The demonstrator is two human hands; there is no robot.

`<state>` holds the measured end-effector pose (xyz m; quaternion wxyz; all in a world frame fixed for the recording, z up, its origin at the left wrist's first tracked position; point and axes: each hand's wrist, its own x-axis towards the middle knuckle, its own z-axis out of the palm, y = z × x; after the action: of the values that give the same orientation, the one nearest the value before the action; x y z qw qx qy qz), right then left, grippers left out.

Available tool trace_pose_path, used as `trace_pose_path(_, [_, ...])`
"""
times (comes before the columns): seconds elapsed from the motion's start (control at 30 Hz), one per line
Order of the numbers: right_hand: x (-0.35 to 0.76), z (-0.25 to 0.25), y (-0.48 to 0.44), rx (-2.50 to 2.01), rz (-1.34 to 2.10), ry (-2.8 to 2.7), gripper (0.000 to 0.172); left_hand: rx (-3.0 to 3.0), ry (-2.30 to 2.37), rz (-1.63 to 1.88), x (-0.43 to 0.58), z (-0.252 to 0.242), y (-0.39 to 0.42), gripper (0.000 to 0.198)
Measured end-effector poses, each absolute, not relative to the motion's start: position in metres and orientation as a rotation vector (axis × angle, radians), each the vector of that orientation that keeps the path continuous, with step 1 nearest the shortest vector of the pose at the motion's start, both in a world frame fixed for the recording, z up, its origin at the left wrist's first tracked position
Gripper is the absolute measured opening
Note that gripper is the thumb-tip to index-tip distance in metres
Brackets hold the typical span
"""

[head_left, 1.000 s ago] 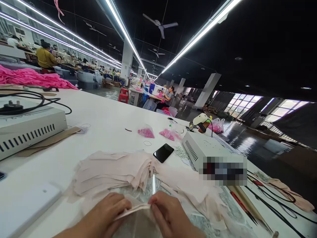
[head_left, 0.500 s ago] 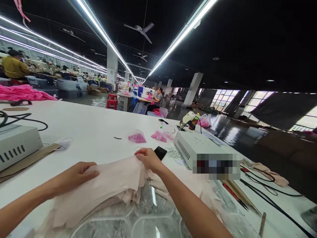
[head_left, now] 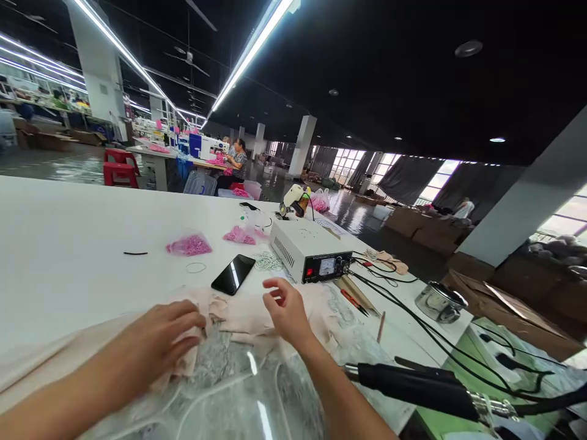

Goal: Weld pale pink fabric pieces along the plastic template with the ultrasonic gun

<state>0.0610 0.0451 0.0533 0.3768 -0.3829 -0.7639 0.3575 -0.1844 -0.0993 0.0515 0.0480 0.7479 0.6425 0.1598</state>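
Note:
Pale pink fabric pieces (head_left: 238, 308) lie on a clear patterned plastic sheet (head_left: 233, 391) over the white table. My left hand (head_left: 160, 342) rests over the fabric at the left, its fingers loosely spread. Above the fabric on the right, my right hand (head_left: 287, 308) has its fingers curved and apart, with nothing between them. A black phone (head_left: 233, 274) lies just beyond the hands. To the right of my right forearm is a black-handled tool (head_left: 413, 385) with a metal connector and cable.
A white control box (head_left: 312, 250) with cables stands behind the right hand. Beyond the phone are bags of pink bits (head_left: 189, 244). Orange tweezers (head_left: 353, 301) and a metal cup (head_left: 441, 302) are on the right. A person (head_left: 237, 160) sits at a sewing machine further off.
The view has turned right. Both hands have let go of the pale fabric stack they held up. The whole phone and the black-handled tool now show.

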Motion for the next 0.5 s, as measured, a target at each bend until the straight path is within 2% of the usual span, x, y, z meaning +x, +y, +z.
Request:
trace_pose_path(0.1, [0.11,0.034,0.03,-0.998,0.828,-1.957,0.02,2.314,1.842,0.385,-0.129,0.052,-0.047,0.016])
trace_pose_path(0.13, [0.125,0.026,0.025,-0.999,0.797,-1.963,0.019,2.311,1.814,0.354,-0.117,0.05,-0.031,0.027])
trace_pose_path(0.23, [0.161,0.004,0.007,-0.945,0.758,-2.036,0.018,2.308,1.722,0.279,-0.097,0.043,0.009,0.036])
trace_pose_path(0.5, [0.217,-0.028,-0.01,-0.876,0.73,-2.071,0.021,2.317,1.615,0.149,-0.093,0.036,0.044,0.034])
